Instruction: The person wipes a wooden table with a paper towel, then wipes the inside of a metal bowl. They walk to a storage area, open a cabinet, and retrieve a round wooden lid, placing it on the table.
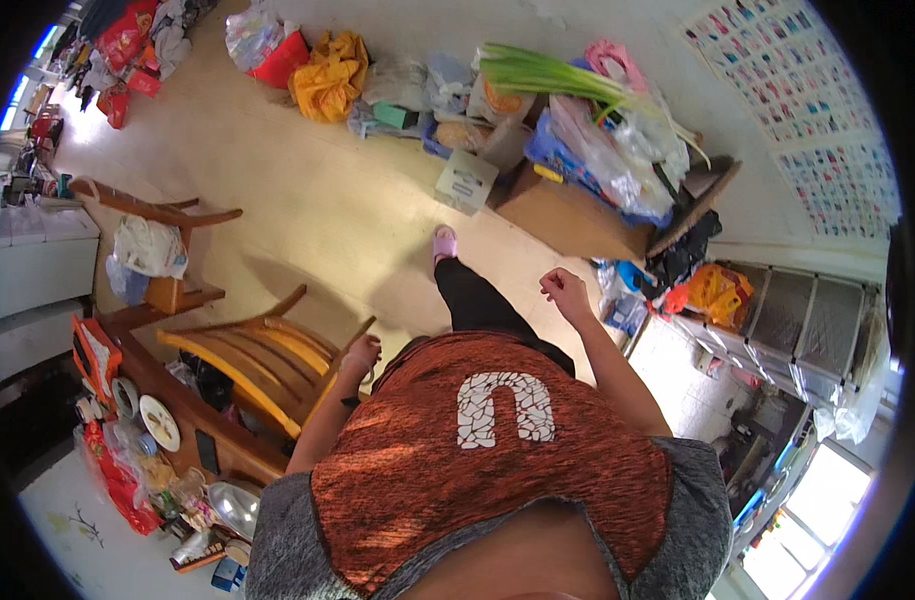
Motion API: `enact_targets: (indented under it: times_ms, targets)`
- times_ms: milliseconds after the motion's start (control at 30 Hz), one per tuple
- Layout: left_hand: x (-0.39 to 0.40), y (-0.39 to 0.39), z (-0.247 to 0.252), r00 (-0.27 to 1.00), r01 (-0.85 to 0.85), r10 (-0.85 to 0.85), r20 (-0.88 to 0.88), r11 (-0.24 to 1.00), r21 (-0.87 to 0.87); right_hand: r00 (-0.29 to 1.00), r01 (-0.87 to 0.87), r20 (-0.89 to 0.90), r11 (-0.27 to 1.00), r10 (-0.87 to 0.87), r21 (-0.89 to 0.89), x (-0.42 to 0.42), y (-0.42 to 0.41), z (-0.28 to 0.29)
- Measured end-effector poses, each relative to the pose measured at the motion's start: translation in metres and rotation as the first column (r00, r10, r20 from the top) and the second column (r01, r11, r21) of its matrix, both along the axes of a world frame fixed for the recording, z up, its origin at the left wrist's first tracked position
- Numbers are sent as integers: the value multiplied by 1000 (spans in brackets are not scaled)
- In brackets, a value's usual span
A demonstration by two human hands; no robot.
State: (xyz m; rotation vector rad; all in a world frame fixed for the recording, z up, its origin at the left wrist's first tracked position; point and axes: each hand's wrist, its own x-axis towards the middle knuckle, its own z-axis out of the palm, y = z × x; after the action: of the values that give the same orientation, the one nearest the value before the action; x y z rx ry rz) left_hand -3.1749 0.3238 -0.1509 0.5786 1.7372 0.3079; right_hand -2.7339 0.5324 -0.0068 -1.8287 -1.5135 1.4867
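Observation:
My left hand (pixel 363 354) hangs beside the slatted wooden chair (pixel 266 356). Its fingers are bent, and I cannot tell whether they touch the chair's edge. On the other side, my right hand (pixel 566 291) is held out over the floor with loosely curled fingers and nothing visible in it. The cardboard box (pixel 570 214) lies beyond that hand, with a blue basket (pixel 558 154) of plastic bags above it. Long green onions (pixel 551 75) rest across the top. One foot in a pink slipper (pixel 444 244) is on the tiled floor.
A wooden table (pixel 191 442) at the left bears a white plate (pixel 159 423) and a metal bowl (pixel 234 508). Another chair (pixel 176 247) has bags on it. Ahead stand a white box (pixel 466 181) and a yellow bag (pixel 330 79). A rack (pixel 787 322) stands right.

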Motion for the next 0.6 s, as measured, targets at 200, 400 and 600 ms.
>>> enact_targets:
  times_ms: [200,400,600]
  targets:
    - [-61,93,39,972,157,-185,-144,970,-185,966,26,-259,999,-13,47,-61,191,44]
    - [-113,161,52,973,-184,183,-142,983,5,977,9,-206,957,53,289,-107,420,64]
    - [-145,164,48,987,-153,145,-73,979,-133,935,-248,320,929,156,273,-140,636,-21]
